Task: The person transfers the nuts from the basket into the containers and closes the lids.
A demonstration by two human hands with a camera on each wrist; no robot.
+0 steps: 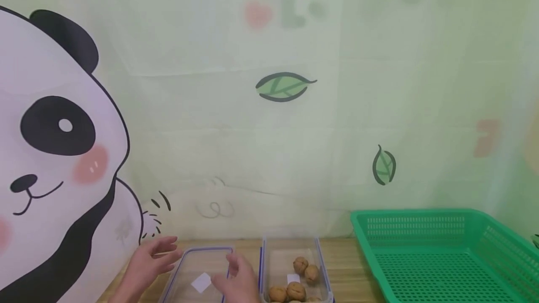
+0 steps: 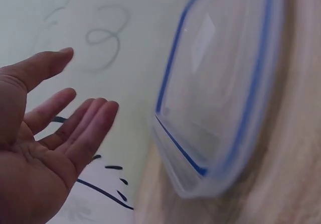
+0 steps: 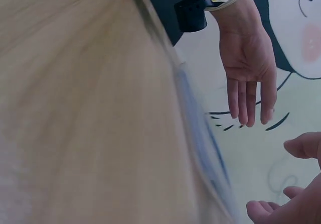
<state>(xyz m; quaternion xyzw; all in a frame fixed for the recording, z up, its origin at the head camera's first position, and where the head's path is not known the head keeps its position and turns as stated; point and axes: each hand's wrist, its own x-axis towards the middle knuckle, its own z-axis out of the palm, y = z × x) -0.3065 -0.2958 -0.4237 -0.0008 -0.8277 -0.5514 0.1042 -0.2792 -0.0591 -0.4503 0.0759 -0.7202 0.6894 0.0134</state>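
Centrally, at the near edge of the wooden table [image 1: 341, 251]: one clear box [image 1: 200, 272] with blue rim trim, a white label on its base, nothing else seen inside. It lies between the two hands and is touched by neither, as far as the views show.

Left hand [image 1: 152, 257]: just left of the box, at its far corner, palm turned inward, fingers straight and spread, holding nothing. The left wrist view shows the same palm [image 2: 37, 148] open beside the box rim [image 2: 220, 83], a gap between them.

Right hand [image 1: 237, 277]: over the right edge of the box, fingers relaxed and loosely apart, holding nothing. The right wrist view shows only its fingertips [image 3: 301, 146], slightly bent, with the left hand [image 3: 248, 68] across from them; that view is blurred.

Second clear box [image 1: 294, 268]: just beside the first, on its right, almost touching. Contents: several walnuts [image 1: 301, 264], gathered toward the near end, plus a white label.

Green basket [image 1: 442, 228]: perforated plastic, to the right of both boxes, apart from them, on the same table.

Backdrop: pale green cloth [image 1: 294, 153] hung behind the table, printed with a large panda [image 1: 54, 153] at left and two leaves [image 1: 284, 86].
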